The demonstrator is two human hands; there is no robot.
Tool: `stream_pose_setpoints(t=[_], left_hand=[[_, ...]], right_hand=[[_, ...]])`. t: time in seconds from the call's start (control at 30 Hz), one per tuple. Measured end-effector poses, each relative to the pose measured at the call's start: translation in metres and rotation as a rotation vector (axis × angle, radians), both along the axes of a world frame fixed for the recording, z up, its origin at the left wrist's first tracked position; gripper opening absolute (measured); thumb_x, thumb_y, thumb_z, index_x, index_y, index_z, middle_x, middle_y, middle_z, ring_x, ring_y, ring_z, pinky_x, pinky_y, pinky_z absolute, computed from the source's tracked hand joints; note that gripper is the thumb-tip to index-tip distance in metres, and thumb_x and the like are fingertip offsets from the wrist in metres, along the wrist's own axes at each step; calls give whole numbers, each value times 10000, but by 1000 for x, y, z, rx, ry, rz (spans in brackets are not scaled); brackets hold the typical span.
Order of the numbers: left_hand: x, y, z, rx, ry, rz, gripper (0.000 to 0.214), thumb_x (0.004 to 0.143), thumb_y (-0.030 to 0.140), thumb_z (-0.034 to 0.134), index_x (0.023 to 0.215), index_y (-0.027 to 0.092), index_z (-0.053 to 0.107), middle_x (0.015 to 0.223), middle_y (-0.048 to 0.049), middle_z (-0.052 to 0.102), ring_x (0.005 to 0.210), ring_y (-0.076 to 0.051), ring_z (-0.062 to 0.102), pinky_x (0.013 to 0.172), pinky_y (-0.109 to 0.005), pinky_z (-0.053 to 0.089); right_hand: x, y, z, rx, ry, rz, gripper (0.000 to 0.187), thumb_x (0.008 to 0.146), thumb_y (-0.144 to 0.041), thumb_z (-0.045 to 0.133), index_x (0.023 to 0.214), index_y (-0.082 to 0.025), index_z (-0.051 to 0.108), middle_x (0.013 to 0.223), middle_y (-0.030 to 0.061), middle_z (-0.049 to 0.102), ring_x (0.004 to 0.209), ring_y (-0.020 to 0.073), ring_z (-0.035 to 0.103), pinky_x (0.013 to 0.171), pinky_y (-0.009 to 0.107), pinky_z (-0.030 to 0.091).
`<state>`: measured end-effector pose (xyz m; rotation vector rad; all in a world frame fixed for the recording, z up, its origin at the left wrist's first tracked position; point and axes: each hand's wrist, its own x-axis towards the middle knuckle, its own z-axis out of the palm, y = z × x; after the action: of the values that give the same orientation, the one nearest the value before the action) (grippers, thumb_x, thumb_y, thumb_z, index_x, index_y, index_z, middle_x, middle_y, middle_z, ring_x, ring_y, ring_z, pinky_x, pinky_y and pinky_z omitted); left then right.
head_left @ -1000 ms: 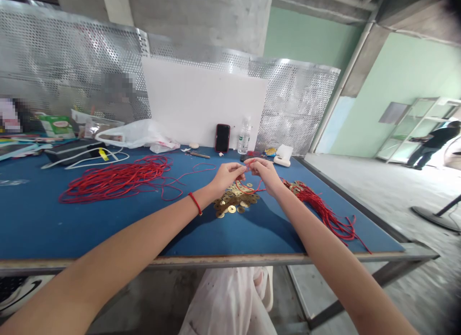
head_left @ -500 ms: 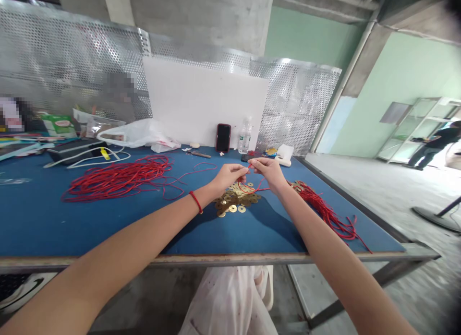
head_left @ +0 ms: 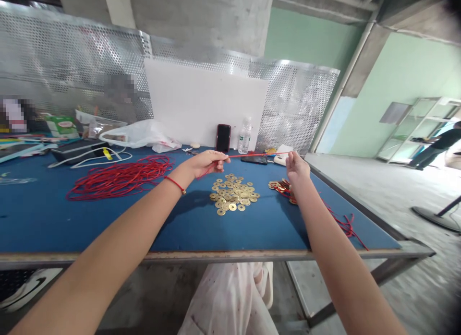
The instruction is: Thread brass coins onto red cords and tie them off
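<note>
A red cord (head_left: 257, 155) runs straight and taut between my two hands, above the blue tabletop. My left hand (head_left: 211, 163) pinches one end, with a short bit of cord hanging below its fingers. At the other end my right hand (head_left: 297, 168) is closed on the cord between thumb and fingers. Below and between them lies a loose pile of brass coins (head_left: 234, 196) with holes in the middle. Under my right forearm, partly hidden, sits a bundle of red cords with coins (head_left: 281, 186) at its far end.
A big heap of red cord (head_left: 120, 177) lies to the left. Behind stand a phone (head_left: 223, 137) and a plastic bottle (head_left: 245, 137) against a white board (head_left: 205, 97). A plastic bag (head_left: 140, 133) and a dark tray (head_left: 77, 152) are at the back left. A person (head_left: 441, 145) stands far right.
My hands have moved apart from close together over the coins, left hand leftward and right hand rightward. The slack red cord between them is now stretched straight, and the coin pile is uncovered.
</note>
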<state>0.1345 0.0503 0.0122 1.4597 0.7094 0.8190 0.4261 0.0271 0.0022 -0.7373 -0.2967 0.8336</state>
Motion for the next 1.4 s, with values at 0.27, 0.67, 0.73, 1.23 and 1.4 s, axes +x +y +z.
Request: stream_pose_setpoints(t=[0.27,0.67,0.73,1.23,1.4], left_hand=[[-19,13,-3,16,183,29,171,742,272,667,745,103,683,540,-11,523,520,-85,481,588,-236,457],[14,-16,-4,316,412,-71,251,734,329,652,607,113,640,502,-14,525,476,-86,458,472,-208,347],[15,-17,-5,350,442,-100,277,744,351,640,597,116,634,489,-10,514,468,-86,446,466,-210,340],[-17,5,1,280,511,-49,251,684,360,701,770,126,724,594,-36,595,556,-107,514,545,-223,405],[-32,2,10,245,624,-139,252,666,353,701,760,122,732,625,-57,632,583,-128,535,565,-233,404]], right_hand=[[16,1,-5,-152,130,-243,99,864,-93,520,783,-150,512,703,-14,598,585,32,617,570,101,541],[-81,-10,-27,229,-1196,430,385,857,-489,474,999,-155,600,923,66,666,922,169,592,857,308,463],[-94,-16,-32,230,-1329,603,485,848,-584,420,798,-143,615,797,60,645,814,167,577,779,290,457],[-64,-10,-26,61,-1408,523,419,720,-541,595,671,-128,648,508,-42,344,524,83,271,497,248,206],[-62,-10,-26,73,-1435,622,379,678,-499,652,701,-121,657,544,-28,442,547,85,316,520,246,236]])
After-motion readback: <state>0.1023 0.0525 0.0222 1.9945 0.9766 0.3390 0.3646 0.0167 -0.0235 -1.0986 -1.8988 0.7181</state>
